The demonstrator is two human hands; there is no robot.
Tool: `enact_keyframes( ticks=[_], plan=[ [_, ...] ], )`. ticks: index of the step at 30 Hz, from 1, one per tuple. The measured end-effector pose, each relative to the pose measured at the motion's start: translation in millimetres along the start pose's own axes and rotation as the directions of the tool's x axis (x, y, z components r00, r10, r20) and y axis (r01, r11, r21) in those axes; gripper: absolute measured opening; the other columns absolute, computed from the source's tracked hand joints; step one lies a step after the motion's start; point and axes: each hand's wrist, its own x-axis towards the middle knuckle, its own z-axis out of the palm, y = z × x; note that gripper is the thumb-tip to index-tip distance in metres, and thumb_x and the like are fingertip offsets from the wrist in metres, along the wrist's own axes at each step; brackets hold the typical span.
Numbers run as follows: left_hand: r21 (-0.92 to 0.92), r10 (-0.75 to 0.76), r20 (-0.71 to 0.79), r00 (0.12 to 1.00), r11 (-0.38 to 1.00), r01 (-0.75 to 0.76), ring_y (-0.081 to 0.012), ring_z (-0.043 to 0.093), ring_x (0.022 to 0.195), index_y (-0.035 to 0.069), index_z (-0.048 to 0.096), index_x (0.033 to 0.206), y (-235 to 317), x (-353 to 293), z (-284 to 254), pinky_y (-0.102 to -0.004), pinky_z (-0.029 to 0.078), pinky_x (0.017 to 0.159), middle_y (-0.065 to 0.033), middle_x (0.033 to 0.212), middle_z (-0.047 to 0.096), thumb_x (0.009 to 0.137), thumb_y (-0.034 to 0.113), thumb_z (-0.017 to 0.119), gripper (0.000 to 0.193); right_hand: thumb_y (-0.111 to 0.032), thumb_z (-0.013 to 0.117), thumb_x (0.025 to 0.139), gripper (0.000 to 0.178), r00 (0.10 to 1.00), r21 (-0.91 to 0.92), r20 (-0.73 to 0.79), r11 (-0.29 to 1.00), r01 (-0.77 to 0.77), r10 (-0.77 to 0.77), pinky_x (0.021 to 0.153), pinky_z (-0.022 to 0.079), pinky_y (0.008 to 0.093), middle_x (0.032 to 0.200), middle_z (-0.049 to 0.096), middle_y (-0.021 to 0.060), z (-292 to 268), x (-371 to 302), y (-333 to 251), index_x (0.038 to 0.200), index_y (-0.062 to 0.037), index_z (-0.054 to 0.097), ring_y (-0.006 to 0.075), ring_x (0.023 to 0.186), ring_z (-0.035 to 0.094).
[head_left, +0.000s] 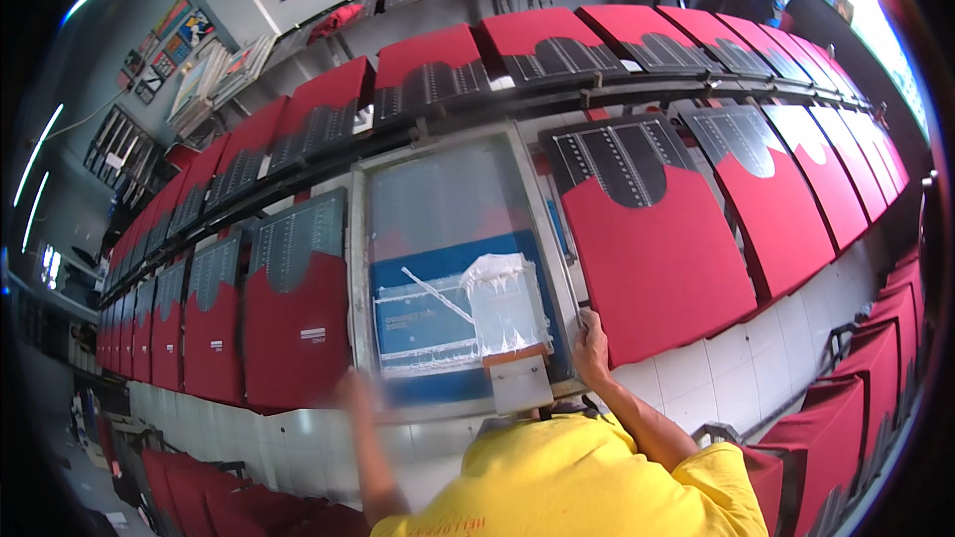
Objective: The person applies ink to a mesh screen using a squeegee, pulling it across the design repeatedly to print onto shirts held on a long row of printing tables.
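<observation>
Two hands (358,393) (591,350) flank a framed screen (360,259) bearing white paste (507,308).

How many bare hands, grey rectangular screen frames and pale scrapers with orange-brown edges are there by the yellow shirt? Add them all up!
Bare left hand and bare right hand: 2
Grey rectangular screen frame: 1
Pale scraper with orange-brown edge: 1
Total: 4

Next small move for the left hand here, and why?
Probably settle the left hand gently on the near-left corner of the screen frame. It shows blurred by that corner, contact unclear, while the right hand is at the right rail. Gently seems wise: the squeegee rests at the near end and white ink lies on the mesh.
</observation>
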Motion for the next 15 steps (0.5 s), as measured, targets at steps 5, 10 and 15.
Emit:
enact_keyframes(
  ticks=[5,10,15],
  plan=[
    [-0.15,0.014,-0.067,0.998,0.988,-0.023,-0.022,0.056,0.086,-0.009,0.066,0.095,33,-18,-23,-0.0362,0.043,0.083,-0.0125,0.091,0.066,0.098,0.035,0.055,0.046,0.003,0.051,0.091,0.032,0.998,0.114,-0.005,0.991,-0.068,0.069,0.091,0.05,0.0337,0.111,0.066,0.0206,-8,-3,-3,0.122,-0.001,0.059,0.0296,0.107,0.065],
    [-0.529,-0.026,0.136,0.99,0.843,0.094,-0.0197,0.062,0.088,-0.007,0.067,0.099,82,-45,-42,-0.0334,0.047,0.083,-0.0105,0.097,0.068,0.098,0.033,0.056,0.042,0.003,0.051,0.091,0.032,0.997,0.173,-0.038,0.983,-0.063,0.071,0.085,0.05,0.0306,0.106,0.069,0.0194,-36,-2,-13,0.122,-0.0009,0.06,0.0251,0.095,0.067],
    [-0.624,-0.043,0.077,0.996,0.777,0.082,-0.0187,0.061,0.088,-0.006,0.067,0.098,103,-73,-33,-0.0333,0.047,0.083,-0.0086,0.097,0.067,0.098,0.034,0.056,0.042,0.003,0.052,0.091,0.032,0.997,0.145,-0.043,0.988,-0.061,0.067,0.082,0.05,0.0278,0.1,0.069,0.0152,-95,-3,-23,0.121,-0.0003,0.061,0.0173,0.091,0.065]
  ],
)
